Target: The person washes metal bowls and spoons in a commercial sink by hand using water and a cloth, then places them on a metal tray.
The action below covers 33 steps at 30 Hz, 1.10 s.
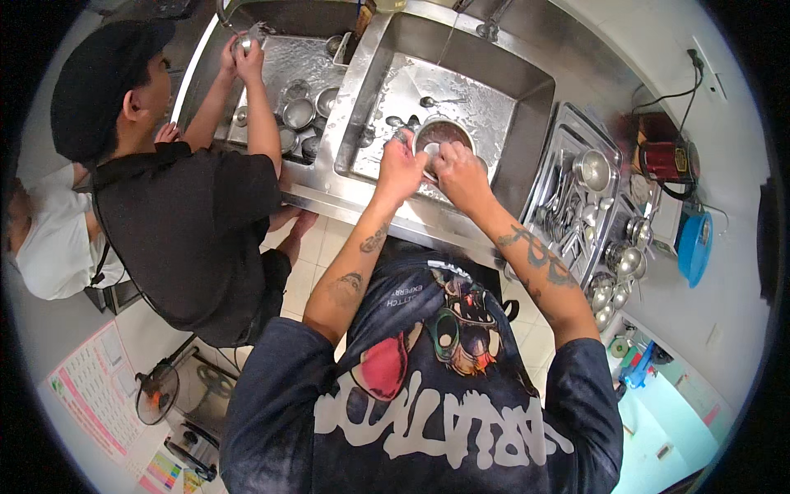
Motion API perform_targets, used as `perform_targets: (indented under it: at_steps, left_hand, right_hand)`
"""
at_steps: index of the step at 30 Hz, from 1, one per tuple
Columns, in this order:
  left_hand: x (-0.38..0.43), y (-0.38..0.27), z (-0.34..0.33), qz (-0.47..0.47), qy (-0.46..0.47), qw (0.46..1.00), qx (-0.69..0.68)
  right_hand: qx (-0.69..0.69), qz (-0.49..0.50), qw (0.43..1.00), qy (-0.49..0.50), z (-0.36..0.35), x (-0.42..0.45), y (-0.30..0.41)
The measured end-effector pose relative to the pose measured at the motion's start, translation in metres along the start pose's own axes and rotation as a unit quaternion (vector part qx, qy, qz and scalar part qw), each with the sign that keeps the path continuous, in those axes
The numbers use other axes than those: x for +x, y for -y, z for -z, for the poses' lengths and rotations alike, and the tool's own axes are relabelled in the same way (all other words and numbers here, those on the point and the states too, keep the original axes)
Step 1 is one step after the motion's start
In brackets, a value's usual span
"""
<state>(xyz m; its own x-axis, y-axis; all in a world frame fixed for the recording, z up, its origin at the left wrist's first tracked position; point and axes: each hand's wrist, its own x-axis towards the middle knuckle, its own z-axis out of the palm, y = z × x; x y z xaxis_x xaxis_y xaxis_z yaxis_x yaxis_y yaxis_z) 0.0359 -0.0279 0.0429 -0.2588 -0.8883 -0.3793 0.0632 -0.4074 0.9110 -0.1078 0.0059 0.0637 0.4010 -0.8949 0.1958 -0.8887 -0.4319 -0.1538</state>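
Both of my hands are over the right basin of a stainless steel double sink. My left hand grips the left side of a small white cup or dish. On its other side, the fingers of my right hand close around the rim and partly hide it. Just beyond them, a round metal bowl with brownish liquid rests in the basin, its near part covered by my hands. A spoon lies on the wet basin floor behind the bowl. More spoons lie to the bowl's left.
A co-worker's hands hold a metal piece over the left basin, where several round metal bowls lie in water. Thin water falls near the faucet. At right stand a metal tray of cutlery and a red kettle.
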Motion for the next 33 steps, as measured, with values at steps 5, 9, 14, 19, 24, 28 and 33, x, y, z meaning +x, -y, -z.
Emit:
perform_targets:
  at_steps: [5, 9, 14, 19, 24, 28, 33]
  left_hand:
    - [0.003, -0.030, 0.005, -0.064, -0.031, 0.997, -0.016]
    - [0.014, -0.004, 0.017, -0.070, -0.024, 0.997, 0.000]
    - [0.018, -0.016, 0.016, -0.138, -0.147, 0.966, 0.161]
    - [0.017, -0.001, 0.006, -0.132, -0.182, 0.959, 0.173]
    - [0.024, 0.016, 0.008, -0.124, -0.146, 0.979, 0.067]
    - [0.019, -0.014, 0.005, -0.019, -0.046, 0.981, -0.185]
    - [0.036, 0.003, 0.020, 0.133, -0.031, 0.973, -0.188]
  right_hand:
    - [0.147, -0.026, 0.987, 0.065, 0.009, 0.006, 0.008]
    - [0.027, 0.022, 0.999, -0.006, -0.001, 0.011, 0.007]
    - [0.004, -0.059, 0.997, 0.040, 0.013, 0.017, 0.016]
    - [0.179, -0.075, 0.979, 0.061, 0.007, 0.022, 0.012]
    - [0.197, -0.129, 0.972, 0.004, -0.005, 0.030, 0.018]
    - [0.140, -0.182, 0.973, -0.018, -0.009, 0.041, 0.007]
    - [0.535, -0.444, 0.685, -0.216, 0.001, 0.050, -0.009]
